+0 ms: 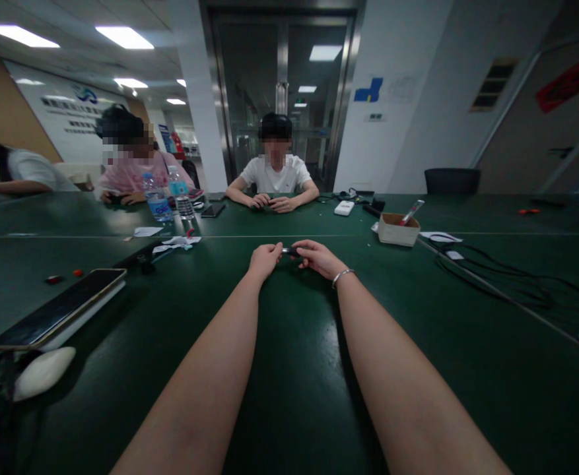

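Over the green table, my left hand (265,260) and my right hand (321,258) come close together with both forearms stretched out. Between their fingertips lies a short, narrow black-and-silver object (290,251), held roughly level. My left fingers pinch its silver end, while my right fingers close around the dark end. Its exact kind is too small to make out, and the fingers cover part of it. A metal bracelet (342,277) circles my right wrist.
To the left lie a phone on a white box (66,310), crumpled paper (177,244) and two water bottles (158,198). Rightward are a small open box (398,231) and black cables (507,270). Across the table sits a person in white (275,173); others sit leftward.
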`<state>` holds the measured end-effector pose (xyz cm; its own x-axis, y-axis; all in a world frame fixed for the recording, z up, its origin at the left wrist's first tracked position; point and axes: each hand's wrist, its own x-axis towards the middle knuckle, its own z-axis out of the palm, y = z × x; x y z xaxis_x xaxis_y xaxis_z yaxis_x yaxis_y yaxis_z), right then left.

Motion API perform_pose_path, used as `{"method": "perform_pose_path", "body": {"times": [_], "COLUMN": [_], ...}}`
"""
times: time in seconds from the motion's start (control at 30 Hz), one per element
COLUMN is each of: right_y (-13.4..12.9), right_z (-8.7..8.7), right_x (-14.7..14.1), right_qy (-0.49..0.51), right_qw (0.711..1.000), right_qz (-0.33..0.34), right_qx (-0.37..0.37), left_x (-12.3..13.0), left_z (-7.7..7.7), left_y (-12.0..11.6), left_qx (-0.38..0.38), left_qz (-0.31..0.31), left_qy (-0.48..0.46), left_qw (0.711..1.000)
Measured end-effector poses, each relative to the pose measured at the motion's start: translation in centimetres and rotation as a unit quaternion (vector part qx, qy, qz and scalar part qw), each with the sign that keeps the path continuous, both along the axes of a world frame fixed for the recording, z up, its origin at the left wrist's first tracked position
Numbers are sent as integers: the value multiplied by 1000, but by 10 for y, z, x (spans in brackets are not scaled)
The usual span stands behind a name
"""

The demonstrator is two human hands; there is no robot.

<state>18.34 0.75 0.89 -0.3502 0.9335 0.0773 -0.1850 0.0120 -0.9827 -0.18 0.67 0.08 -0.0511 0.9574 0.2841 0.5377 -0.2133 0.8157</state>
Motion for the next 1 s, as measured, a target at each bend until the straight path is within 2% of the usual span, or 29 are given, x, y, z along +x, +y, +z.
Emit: {"method": "perform_pose_path", "body": {"times": [0.17,0.53,1.0], "right_y": [0,2,2], "right_z": [-2,-3,-4], "right_x": [4,-1,0], "right_qy": [39,-7,-7], "right_qw": [999,1000,999], "right_qz": [-16,13,20], "right_qx": [-2,26,34], "left_x": [-3,1,3], "left_z": [0,-3,-1], "left_y": [3,3,1], "left_qx": [-14,-11,-30], "left_qz": [45,-15,8], "left_qy": [-55,20,11], "left_qw": [997,1000,999]}}
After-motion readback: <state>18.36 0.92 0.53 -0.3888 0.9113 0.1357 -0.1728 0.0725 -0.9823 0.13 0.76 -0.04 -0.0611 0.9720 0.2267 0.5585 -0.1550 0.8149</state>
